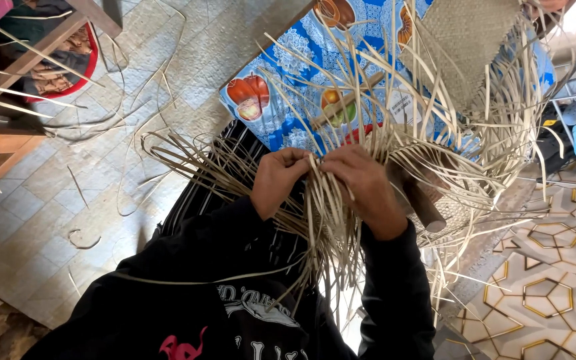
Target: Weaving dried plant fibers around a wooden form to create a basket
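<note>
Where the two hands meet at scene centre, a bundle of pale straw strips (331, 220) runs between them, its long axis near to far, loose ends hanging down over the dark sleeves. Left hand (278, 181): curled closed, fingers pinching strips at the bundle's left side. Right hand (368, 187): closed over the bundle from the right, fingertips touching the left hand's; both equally near the work. Beyond the hands the strips fan out far and right toward a woven mat panel (465, 47), tilted up at the far right. Beneath: a blue patterned cloth (288, 87) with fruit prints. Surface: woven floor mat (188, 60) far left, tiled floor (35, 220) left, patterned tiles (555, 287) right. Wooden furniture (8, 133) at far left; stray strips scattered about.
</note>
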